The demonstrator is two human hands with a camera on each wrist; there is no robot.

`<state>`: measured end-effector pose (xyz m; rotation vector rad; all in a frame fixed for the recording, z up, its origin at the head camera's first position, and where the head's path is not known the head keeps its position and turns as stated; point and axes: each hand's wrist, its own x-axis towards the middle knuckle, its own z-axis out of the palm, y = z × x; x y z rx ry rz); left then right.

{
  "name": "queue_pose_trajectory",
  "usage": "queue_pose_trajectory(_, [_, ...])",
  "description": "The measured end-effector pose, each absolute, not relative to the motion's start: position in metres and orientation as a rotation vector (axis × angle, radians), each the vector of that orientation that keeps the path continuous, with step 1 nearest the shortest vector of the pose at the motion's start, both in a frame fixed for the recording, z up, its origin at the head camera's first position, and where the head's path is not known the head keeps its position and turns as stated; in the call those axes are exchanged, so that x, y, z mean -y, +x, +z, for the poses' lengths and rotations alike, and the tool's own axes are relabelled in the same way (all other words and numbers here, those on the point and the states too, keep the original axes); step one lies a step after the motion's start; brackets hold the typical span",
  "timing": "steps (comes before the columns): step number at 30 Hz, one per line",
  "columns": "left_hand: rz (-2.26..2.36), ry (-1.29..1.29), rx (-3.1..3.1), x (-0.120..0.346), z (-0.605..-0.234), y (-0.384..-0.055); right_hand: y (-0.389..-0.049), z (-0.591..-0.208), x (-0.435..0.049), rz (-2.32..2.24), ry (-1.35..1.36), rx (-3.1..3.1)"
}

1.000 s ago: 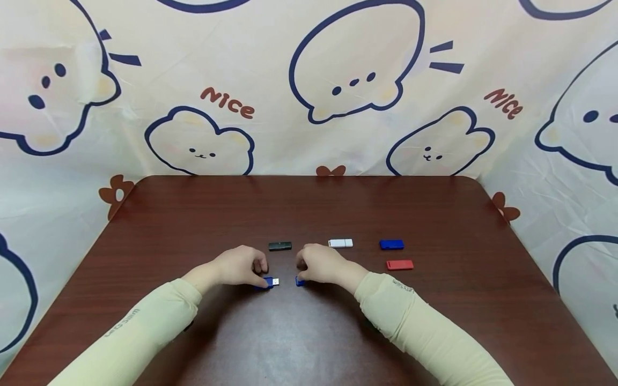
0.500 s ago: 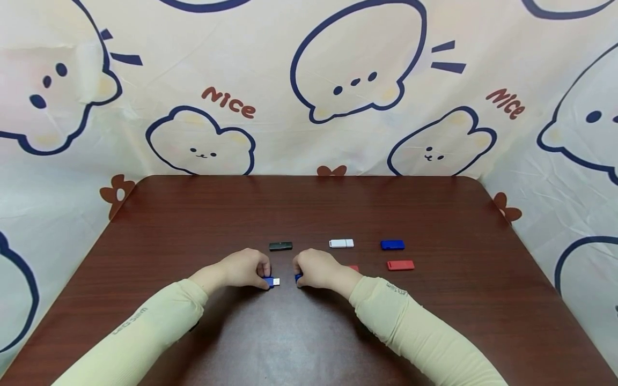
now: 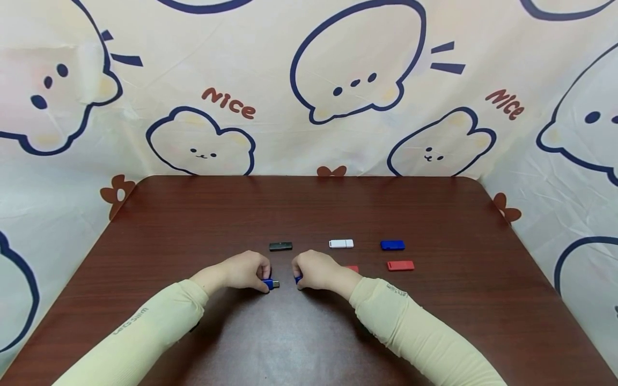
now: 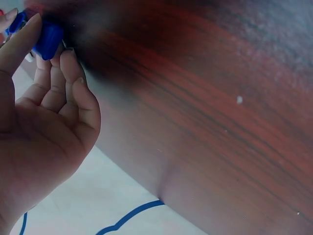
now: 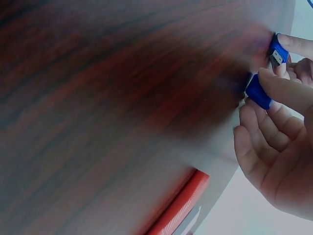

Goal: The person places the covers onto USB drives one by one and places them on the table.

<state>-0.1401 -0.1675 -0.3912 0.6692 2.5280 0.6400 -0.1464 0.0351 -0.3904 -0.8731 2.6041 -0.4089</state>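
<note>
My left hand (image 3: 241, 271) pinches a blue USB stick (image 3: 267, 283) between thumb and fingers. Its bare metal plug (image 3: 276, 284) points right, toward my other hand. Across a small gap, my right hand (image 3: 318, 269) pinches a blue USB cap (image 3: 298, 280), largely covered by the fingers in the head view. The right wrist view shows the cap (image 5: 258, 92) and the stick's plug (image 5: 277, 58) apart, close to each other. In the left wrist view the stick's blue body (image 4: 50, 40) sits between thumb and fingertips.
Behind the hands lie a black USB stick (image 3: 280, 246), a white one (image 3: 341, 244) and a blue one (image 3: 392, 245). A red stick (image 3: 401, 265) lies at right; another red piece (image 3: 353, 268) is partly hidden by my right wrist. A patterned cloth (image 3: 270, 64) surrounds the brown table (image 3: 309, 209).
Both hands have shifted slightly inward and down in the head view. The stick has turned a little, so its plug looks darker now. A red piece has come into view behind my right wrist.
</note>
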Motion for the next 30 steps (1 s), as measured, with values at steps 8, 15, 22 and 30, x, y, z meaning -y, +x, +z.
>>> queue_pose_trajectory(8, [0.73,0.703,-2.505,0.169,-0.391,-0.143,-0.148,-0.385,-0.048,-0.559,-0.873,-2.579])
queue_pose_trajectory(15, [0.813,0.68,-2.481,0.162,-0.387,-0.142,-0.151,-0.379,-0.068,-0.694,-0.814,-2.545])
queue_pose_trajectory(22, [0.978,0.676,-2.436,0.151,-0.385,-0.142,-0.157,-0.377,-0.089,-0.86,-0.69,-2.525])
queue_pose_trajectory(30, [1.182,0.542,-2.404,0.134,-0.383,-0.142,-0.159,-0.374,-0.108,-0.999,-0.494,-2.511])
